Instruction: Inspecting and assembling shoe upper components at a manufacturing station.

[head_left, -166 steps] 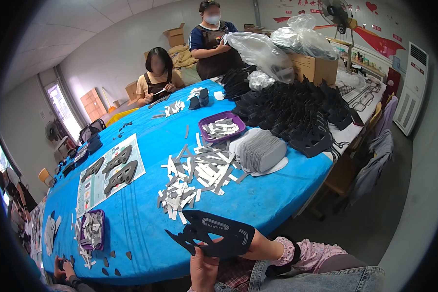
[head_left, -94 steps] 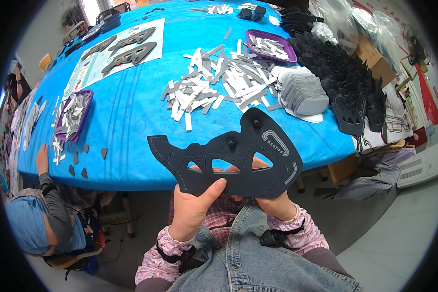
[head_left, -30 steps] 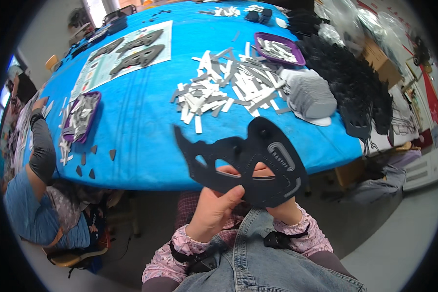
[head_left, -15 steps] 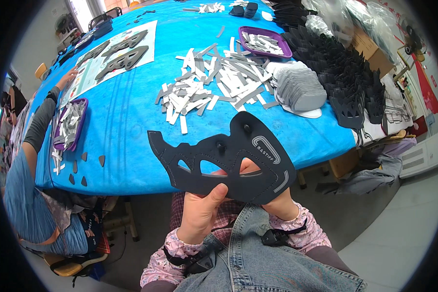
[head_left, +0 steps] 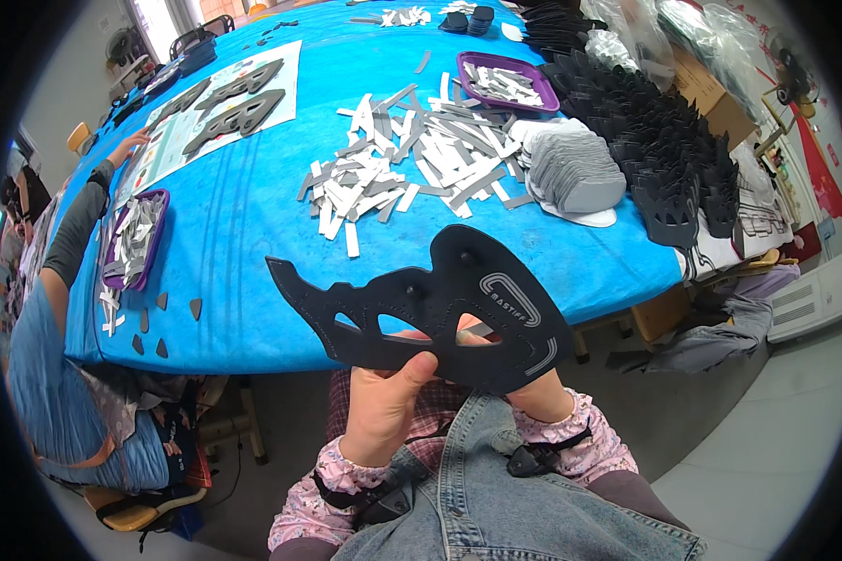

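Note:
A black shoe upper (head_left: 421, 318), a flat curved panel with several cut-out windows, dotted stitch lines and grey printed marks, is held up at the table's near edge. My left hand (head_left: 384, 402) grips its lower edge, thumb on the front face and fingers behind. My right hand (head_left: 540, 393) is behind the lower right part, mostly hidden; its fingers show through the right-hand window beside a thin grey edge. Two small dark knobs stand out on the upper's face. Beyond it lies a heap of grey and white strips (head_left: 374, 182).
A purple tray (head_left: 550, 93) of strips and a stack of pale grey rounded pads (head_left: 580, 178) lie beyond. Black uppers (head_left: 669, 210) pile up at right. At left, a co-worker's arm (head_left: 79, 234) reaches over the blue tabletop (head_left: 243, 224) beside another purple tray (head_left: 159, 224).
The upper has tilted, its left tip and top edge shifting slightly left and its top dropping a little. Both hands keep nearly the same places.

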A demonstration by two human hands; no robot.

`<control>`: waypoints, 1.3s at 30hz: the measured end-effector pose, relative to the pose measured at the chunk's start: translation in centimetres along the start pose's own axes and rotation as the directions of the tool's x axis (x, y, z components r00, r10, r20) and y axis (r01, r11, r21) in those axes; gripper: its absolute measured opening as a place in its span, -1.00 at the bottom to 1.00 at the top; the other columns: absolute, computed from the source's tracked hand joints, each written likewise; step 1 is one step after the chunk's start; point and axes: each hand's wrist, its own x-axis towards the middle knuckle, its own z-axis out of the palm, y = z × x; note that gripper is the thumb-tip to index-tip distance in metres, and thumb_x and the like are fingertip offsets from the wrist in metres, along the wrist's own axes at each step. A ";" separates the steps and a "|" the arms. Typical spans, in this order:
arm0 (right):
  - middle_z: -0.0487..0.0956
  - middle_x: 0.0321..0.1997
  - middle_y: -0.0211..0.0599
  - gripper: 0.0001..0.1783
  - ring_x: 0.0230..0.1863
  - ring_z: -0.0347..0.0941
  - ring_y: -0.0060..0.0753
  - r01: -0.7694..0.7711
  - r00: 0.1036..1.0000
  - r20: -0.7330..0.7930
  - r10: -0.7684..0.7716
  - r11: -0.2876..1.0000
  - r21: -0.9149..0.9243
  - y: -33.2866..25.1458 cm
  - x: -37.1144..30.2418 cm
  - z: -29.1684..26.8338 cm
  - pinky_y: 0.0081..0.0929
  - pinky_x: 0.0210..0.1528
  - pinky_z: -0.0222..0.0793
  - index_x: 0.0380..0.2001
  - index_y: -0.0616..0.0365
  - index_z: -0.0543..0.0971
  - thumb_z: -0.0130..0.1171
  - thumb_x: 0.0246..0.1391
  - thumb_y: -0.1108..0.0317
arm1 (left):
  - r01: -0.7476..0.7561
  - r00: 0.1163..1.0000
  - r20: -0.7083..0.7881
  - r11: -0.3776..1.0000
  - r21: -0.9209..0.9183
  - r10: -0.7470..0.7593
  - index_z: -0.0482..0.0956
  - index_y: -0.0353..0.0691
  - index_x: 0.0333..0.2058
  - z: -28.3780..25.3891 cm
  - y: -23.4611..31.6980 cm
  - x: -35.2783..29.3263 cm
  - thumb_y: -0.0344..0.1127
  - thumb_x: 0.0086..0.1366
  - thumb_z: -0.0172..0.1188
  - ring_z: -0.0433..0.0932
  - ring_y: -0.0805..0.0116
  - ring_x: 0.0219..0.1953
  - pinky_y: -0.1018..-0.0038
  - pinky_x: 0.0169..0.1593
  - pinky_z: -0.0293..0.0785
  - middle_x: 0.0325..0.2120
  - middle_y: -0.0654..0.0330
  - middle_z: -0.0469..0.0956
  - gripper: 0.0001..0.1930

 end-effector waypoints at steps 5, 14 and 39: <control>0.55 -0.24 -0.28 -0.68 -0.23 0.48 -0.48 0.149 0.989 0.061 -0.137 0.950 -0.274 -0.7 0.1 -0.2 -0.55 -0.18 0.38 -0.23 0.23 0.53 0.24 -0.17 0.54 | -0.006 0.999 -0.031 0.996 0.090 0.009 0.48 -0.33 -0.25 0.1 0.2 0.3 -0.43 0.10 0.23 0.52 0.39 -0.29 0.46 -0.21 0.48 -0.33 0.14 0.53 -0.77; 0.55 -0.21 -0.23 -0.60 -0.21 0.47 -0.48 0.162 0.984 0.109 -0.143 0.967 -0.196 -1.7 0.4 0.0 -0.56 -0.16 0.38 -0.19 0.33 0.48 0.26 -0.20 0.56 | -0.052 0.996 -0.064 0.991 0.125 0.060 0.48 -0.34 -0.26 0.0 0.4 0.3 -0.42 0.12 0.21 0.53 0.41 -0.32 0.52 -0.25 0.49 -0.35 0.15 0.53 -0.79; 0.52 -0.21 -0.26 -0.60 -0.21 0.43 -0.52 -0.096 0.995 0.030 0.093 0.986 0.136 -0.4 0.0 -0.1 -0.59 -0.15 0.36 -0.14 0.29 0.46 0.23 -0.13 0.53 | -0.018 1.000 -0.011 1.000 0.016 0.018 0.43 -0.31 -0.20 -0.5 0.2 0.0 -0.43 0.12 0.20 0.50 0.38 -0.25 0.45 -0.19 0.46 -0.30 0.16 0.50 -0.75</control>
